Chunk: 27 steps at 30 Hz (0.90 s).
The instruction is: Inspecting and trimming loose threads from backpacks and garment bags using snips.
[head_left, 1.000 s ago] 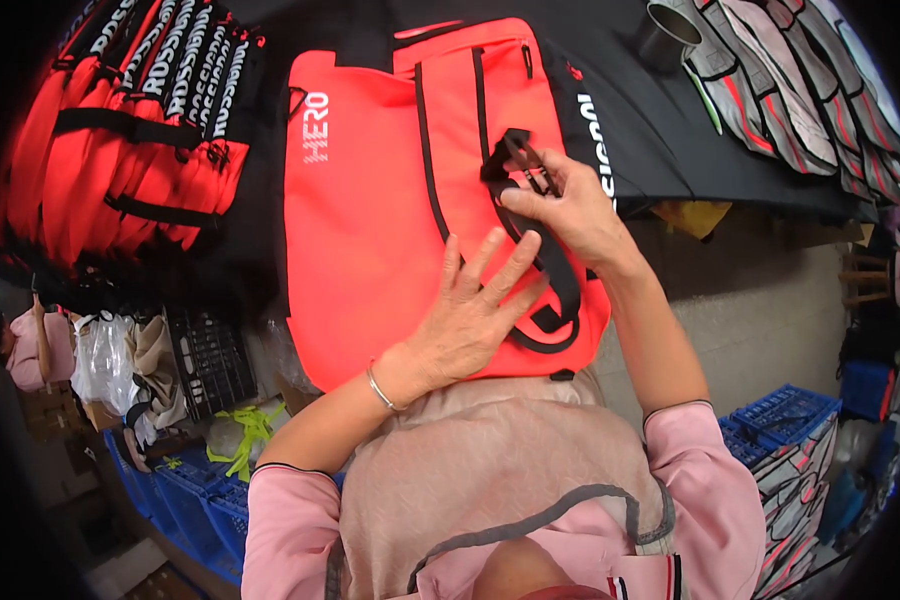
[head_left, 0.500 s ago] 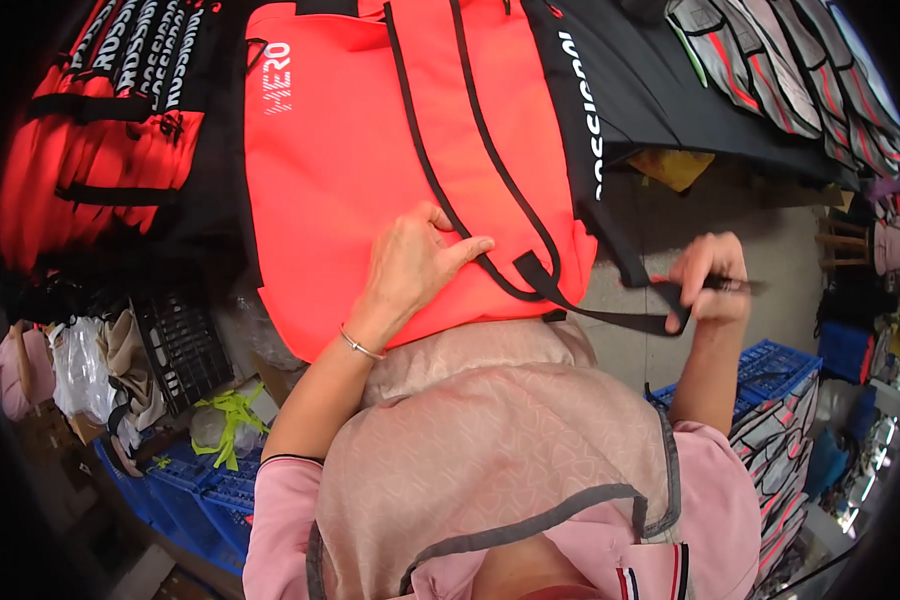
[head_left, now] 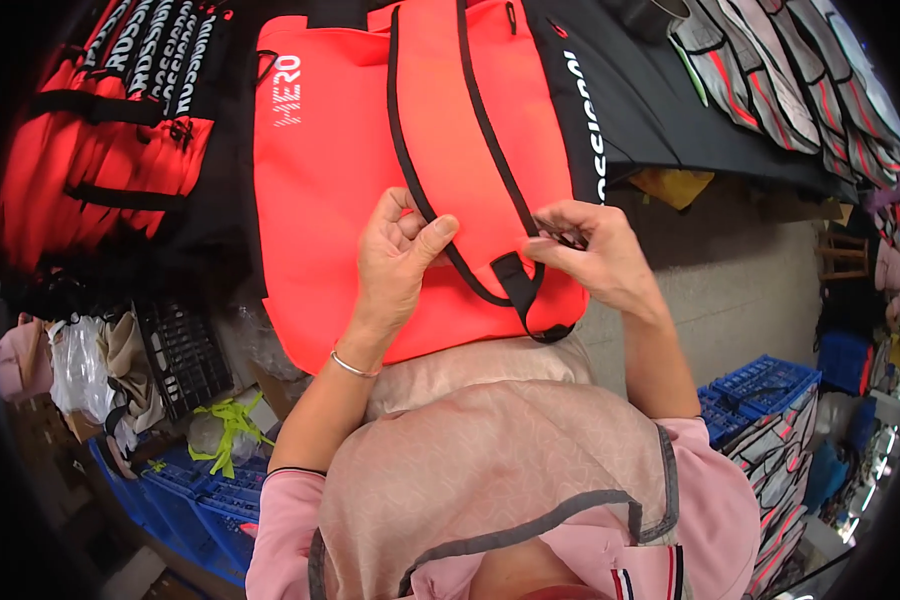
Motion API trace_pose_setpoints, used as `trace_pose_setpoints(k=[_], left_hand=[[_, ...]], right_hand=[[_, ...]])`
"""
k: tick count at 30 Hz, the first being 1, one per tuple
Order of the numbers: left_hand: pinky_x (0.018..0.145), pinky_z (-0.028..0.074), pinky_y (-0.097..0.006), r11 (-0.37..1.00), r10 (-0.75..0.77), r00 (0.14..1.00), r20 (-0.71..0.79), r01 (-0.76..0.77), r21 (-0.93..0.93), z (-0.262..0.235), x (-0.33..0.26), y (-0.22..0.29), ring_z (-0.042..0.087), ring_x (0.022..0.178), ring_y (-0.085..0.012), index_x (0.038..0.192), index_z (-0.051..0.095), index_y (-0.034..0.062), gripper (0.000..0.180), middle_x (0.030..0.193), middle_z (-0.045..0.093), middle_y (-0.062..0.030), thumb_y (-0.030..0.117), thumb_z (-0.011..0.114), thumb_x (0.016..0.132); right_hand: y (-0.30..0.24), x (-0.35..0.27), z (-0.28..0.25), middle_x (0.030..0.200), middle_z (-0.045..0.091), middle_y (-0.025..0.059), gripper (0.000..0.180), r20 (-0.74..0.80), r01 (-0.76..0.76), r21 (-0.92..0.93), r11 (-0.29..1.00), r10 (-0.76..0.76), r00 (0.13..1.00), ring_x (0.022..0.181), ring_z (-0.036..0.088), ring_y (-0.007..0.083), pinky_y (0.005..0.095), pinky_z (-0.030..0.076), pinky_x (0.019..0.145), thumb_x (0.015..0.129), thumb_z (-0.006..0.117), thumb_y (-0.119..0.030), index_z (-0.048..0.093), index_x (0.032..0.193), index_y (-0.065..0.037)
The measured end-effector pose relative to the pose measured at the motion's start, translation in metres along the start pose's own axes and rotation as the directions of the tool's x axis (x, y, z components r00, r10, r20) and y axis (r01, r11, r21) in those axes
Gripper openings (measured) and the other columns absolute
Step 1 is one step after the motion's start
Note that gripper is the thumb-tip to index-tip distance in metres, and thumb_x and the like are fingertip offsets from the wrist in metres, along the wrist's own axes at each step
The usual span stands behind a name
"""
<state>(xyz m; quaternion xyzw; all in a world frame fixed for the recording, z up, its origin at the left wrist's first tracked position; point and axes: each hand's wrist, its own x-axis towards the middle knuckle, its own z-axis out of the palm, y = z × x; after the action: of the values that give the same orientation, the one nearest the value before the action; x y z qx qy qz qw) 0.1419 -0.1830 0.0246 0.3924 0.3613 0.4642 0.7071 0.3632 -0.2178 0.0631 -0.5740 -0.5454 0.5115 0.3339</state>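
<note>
A bright red-orange backpack (head_left: 320, 200) with black trim lies in front of me, its near end against my lap. Along it runs a wide orange shoulder strap (head_left: 435, 100) edged in black, ending in a black webbing strap (head_left: 519, 283) near the bottom. My left hand (head_left: 398, 245) grips the shoulder strap's left edge, fingers curled and thumb over it. At its right edge my right hand (head_left: 600, 250) is closed, thumb and fingertips close together. A small dark thing (head_left: 573, 238) shows among those fingers; its kind is too hidden to tell.
Several red and black bags (head_left: 120, 160) are stacked at the far left. Grey panels with red stripes (head_left: 750, 80) lie on the black-covered table (head_left: 650, 120) at the far right. Blue crates (head_left: 765, 385) stand low on both sides; a black crate (head_left: 175, 345) is at left.
My right hand has let go of the black webbing it held out to the right and moved left to the shoulder strap. The webbing now hangs by the backpack's bottom; my left hand shifted slightly.
</note>
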Motion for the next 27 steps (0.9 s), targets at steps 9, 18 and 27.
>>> trace_pose_setpoints(k=[9,18,27], left_hand=[[0.082,0.055,-0.026,0.976,-0.197,0.979,0.041,0.192,0.104,0.003,-0.031,-0.004,0.065,0.092,-0.0109,0.112,0.064,-0.0009,0.040,0.106,0.068,-0.0051,0.009,0.081,0.078],[0.117,0.019,-0.051,0.142,0.636,0.689,0.348,-0.547,0.825,-0.002,-0.027,-0.001,0.042,0.132,-0.0319,0.081,0.072,0.0093,0.015,0.135,0.054,-0.0193,0.011,0.080,0.068],[0.097,0.051,-0.046,-0.104,0.504,0.572,0.647,-0.704,0.703,-0.025,-0.008,-0.002,0.064,0.086,-0.0213,0.065,0.058,0.0048,0.009,0.094,0.068,-0.0039,0.001,0.066,0.064]], right_hand=[[0.004,0.027,0.036,0.063,0.047,-0.0058,0.019,-0.095,0.186,0.171,0.967,-0.172,0.980,0.061,0.040,0.0027,0.0237,0.033,0.054,0.086,0.071,-0.010,0.059,0.074,-0.002],[-0.008,0.043,0.036,0.061,0.045,-0.0082,0.022,-0.024,-0.057,0.375,0.925,0.071,0.997,0.054,0.039,0.0012,0.0193,0.027,0.047,0.087,0.073,-0.020,0.058,0.075,-0.008],[0.007,0.015,0.030,0.092,0.069,0.0133,0.035,-0.198,0.113,-0.067,0.991,-0.124,0.972,0.082,0.065,0.0186,0.0305,0.052,0.076,0.083,0.076,-0.019,0.065,0.109,0.001]])
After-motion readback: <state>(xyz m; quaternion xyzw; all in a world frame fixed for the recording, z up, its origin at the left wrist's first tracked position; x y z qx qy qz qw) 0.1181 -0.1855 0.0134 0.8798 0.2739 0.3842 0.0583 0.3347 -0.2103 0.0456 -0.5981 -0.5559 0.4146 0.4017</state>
